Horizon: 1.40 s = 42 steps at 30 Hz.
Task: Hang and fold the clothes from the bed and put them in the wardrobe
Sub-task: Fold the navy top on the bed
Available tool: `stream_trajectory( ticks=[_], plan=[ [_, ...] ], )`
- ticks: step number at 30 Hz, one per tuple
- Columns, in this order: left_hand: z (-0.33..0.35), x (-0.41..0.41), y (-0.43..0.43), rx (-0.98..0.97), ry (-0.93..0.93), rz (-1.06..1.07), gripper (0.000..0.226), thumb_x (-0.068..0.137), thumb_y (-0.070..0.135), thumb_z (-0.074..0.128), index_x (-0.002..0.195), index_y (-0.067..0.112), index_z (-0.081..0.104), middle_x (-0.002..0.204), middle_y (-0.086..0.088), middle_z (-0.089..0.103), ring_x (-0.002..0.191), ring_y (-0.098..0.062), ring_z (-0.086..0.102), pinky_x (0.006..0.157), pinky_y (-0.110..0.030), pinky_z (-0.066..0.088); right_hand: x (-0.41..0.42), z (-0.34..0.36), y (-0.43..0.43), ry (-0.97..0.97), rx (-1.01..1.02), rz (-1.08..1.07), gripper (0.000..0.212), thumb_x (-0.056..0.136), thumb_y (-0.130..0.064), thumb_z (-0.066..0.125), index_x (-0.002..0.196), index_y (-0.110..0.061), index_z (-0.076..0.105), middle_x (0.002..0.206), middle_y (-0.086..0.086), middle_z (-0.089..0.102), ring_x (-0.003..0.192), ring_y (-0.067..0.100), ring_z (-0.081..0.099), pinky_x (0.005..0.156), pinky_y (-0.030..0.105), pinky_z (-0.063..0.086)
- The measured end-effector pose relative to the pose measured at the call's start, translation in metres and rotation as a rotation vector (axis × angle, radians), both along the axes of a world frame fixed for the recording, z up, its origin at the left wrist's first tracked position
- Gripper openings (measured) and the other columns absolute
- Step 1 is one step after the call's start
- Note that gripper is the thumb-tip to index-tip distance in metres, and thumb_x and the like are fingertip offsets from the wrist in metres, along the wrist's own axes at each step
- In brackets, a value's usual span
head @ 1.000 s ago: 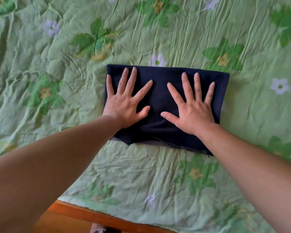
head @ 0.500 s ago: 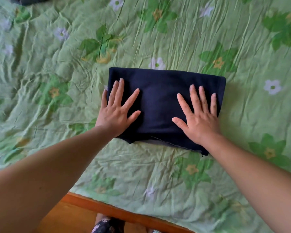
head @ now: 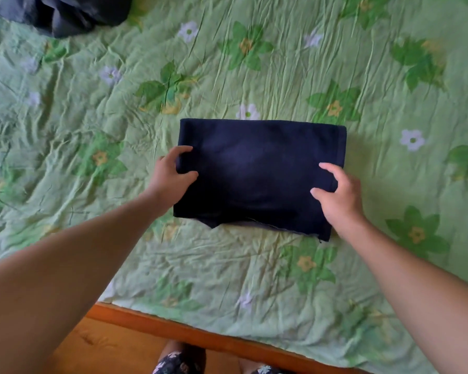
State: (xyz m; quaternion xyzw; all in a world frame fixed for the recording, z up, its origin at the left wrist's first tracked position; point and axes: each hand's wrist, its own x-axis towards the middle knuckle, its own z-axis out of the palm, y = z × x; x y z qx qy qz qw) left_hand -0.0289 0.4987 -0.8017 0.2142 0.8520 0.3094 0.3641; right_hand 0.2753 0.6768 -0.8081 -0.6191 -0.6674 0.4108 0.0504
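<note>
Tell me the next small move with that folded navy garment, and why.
Probably lift the folded navy garment level off the green sheet. It lies flat and squared, and the left hand and right hand each curl around a side edge, so raising both sides together should keep the folds intact.

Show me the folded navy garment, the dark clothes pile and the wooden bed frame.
folded navy garment (head: 260, 168): head view, middle of top face.
dark clothes pile (head: 65, 14): head view, centre of the heap.
wooden bed frame (head: 146, 321): head view, its near rail.
</note>
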Motion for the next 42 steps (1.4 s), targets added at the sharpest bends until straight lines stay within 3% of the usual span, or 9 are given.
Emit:
stream_trajectory(
  ticks=[3, 8, 14, 19, 23, 28, 33, 39, 42],
  plan=[
    [0.012, -0.002, 0.005, 0.012, -0.121, -0.033, 0.049, 0.085, 0.013, 0.073, 0.124, 0.04, 0.06, 0.108, 0.007, 0.063, 0.093, -0.014, 0.066, 0.07, -0.025, 0.054, -0.004, 0.012, 0.009, 0.074, -0.236, -0.059, 0.055, 0.08, -0.002, 0.071, 0.118, -0.042, 0.064, 0.124, -0.002, 0.055, 0.08, -0.002, 0.052, 0.065, 0.016, 0.04],
    [0.062, 0.002, 0.017, -0.085, 0.164, -0.383, 0.057, 0.087, 0.018, 0.072, 0.14, 0.028, 0.051, 0.127, -0.002, 0.058, 0.107, -0.024, 0.06, 0.085, -0.034, 0.05, -0.019, 0.064, 0.003, -0.083, -0.099, 0.078, 0.058, 0.08, -0.005, 0.068, 0.129, -0.033, 0.061, 0.117, 0.002, 0.053, 0.066, 0.007, 0.051, 0.053, 0.014, 0.036],
    [0.192, 0.02, 0.048, -0.144, 0.369, -0.794, 0.063, 0.087, 0.023, 0.068, 0.146, 0.023, 0.044, 0.13, -0.009, 0.051, 0.108, -0.027, 0.057, 0.081, -0.032, 0.045, -0.019, 0.197, -0.023, -0.229, 0.026, 0.273, 0.06, 0.084, -0.018, 0.069, 0.14, -0.028, 0.051, 0.125, 0.005, 0.039, 0.091, 0.023, 0.053, 0.077, 0.03, 0.042],
    [0.331, 0.053, 0.075, -0.142, 0.514, -1.041, 0.061, 0.085, 0.026, 0.07, 0.14, 0.019, 0.046, 0.106, -0.001, 0.049, 0.092, -0.022, 0.054, 0.07, -0.033, 0.044, 0.017, 0.336, -0.035, -0.232, 0.038, 0.214, 0.062, 0.08, -0.02, 0.074, 0.139, -0.026, 0.054, 0.122, 0.003, 0.039, 0.079, 0.009, 0.054, 0.061, 0.022, 0.04],
    [0.431, 0.092, 0.093, -0.144, 0.61, -1.222, 0.058, 0.085, 0.032, 0.069, 0.138, 0.018, 0.048, 0.109, -0.003, 0.058, 0.098, -0.024, 0.058, 0.08, -0.037, 0.053, 0.066, 0.438, -0.048, -0.26, 0.041, 0.156, 0.064, 0.078, -0.021, 0.078, 0.138, -0.024, 0.057, 0.132, 0.006, 0.054, 0.095, 0.017, 0.059, 0.07, 0.026, 0.047],
    [0.554, 0.188, 0.112, -0.034, 0.709, -1.421, 0.057, 0.087, 0.035, 0.071, 0.138, 0.018, 0.05, 0.13, -0.005, 0.059, 0.112, -0.027, 0.057, 0.09, -0.035, 0.049, 0.156, 0.562, -0.085, -0.264, 0.061, -0.019, 0.058, 0.082, -0.019, 0.076, 0.136, -0.022, 0.056, 0.086, -0.009, 0.049, 0.067, 0.011, 0.053, 0.041, 0.022, 0.041],
    [0.636, 0.314, 0.112, 0.084, 0.791, -1.582, 0.05, 0.086, 0.033, 0.073, 0.128, 0.01, 0.059, 0.125, -0.011, 0.064, 0.11, -0.031, 0.062, 0.088, -0.038, 0.051, 0.264, 0.637, -0.129, -0.299, 0.117, -0.16, 0.056, 0.083, -0.02, 0.074, 0.135, -0.022, 0.054, 0.117, 0.0, 0.054, 0.094, 0.019, 0.059, 0.058, 0.029, 0.051],
    [0.676, 0.483, 0.09, 0.193, 0.794, -1.735, 0.053, 0.083, 0.035, 0.076, 0.129, 0.018, 0.057, 0.12, -0.005, 0.062, 0.103, -0.026, 0.062, 0.079, -0.034, 0.053, 0.417, 0.681, -0.203, -0.307, 0.147, -0.332, 0.057, 0.085, -0.018, 0.071, 0.139, -0.022, 0.053, 0.124, -0.001, 0.053, 0.098, 0.016, 0.055, 0.07, 0.029, 0.052],
    [0.688, 0.573, 0.074, 0.218, 0.773, -1.807, 0.051, 0.082, 0.037, 0.077, 0.127, 0.019, 0.059, 0.113, -0.002, 0.064, 0.094, -0.024, 0.066, 0.073, -0.033, 0.057, 0.497, 0.696, -0.243, -0.324, 0.164, -0.397, 0.057, 0.085, -0.018, 0.071, 0.139, -0.021, 0.054, 0.111, -0.009, 0.055, 0.088, 0.009, 0.053, 0.065, 0.024, 0.048]
  ],
)
